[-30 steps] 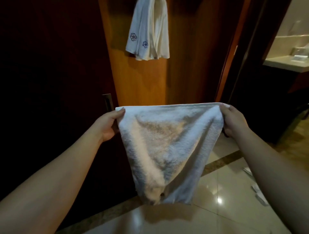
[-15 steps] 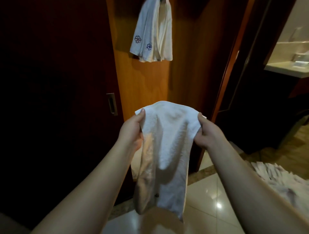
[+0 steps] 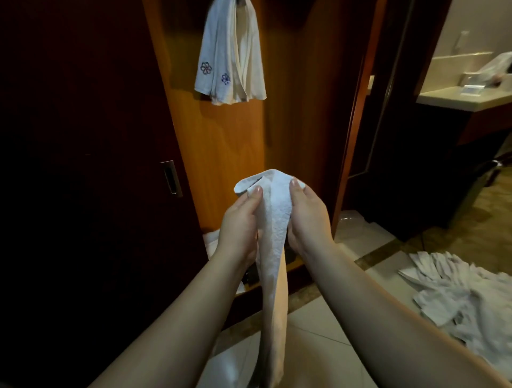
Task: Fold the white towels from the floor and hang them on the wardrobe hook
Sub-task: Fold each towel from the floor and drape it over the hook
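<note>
A white towel (image 3: pixel 273 243) hangs folded into a narrow strip between my two hands in front of the wardrobe. My left hand (image 3: pixel 239 227) pinches its top left corner with the thumb on the cloth. My right hand (image 3: pixel 306 218) grips the top right edge, close against the left hand. Above, several white towels (image 3: pixel 230 55), one with small blue flower marks, hang from the wardrobe hook (image 3: pixel 241 2) on the orange wooden panel. A heap of white towels (image 3: pixel 465 299) lies on the tiled floor at the right.
A dark sliding door with a metal recessed handle (image 3: pixel 170 177) fills the left. A dark doorway and a bathroom counter (image 3: pixel 465 97) stand at the right. Something white (image 3: pixel 212 241) lies at the wardrobe's bottom behind my left wrist.
My hands have come together, bringing the towel's two top corners to meet. The towel went from a wide spread sheet to a narrow hanging strip.
</note>
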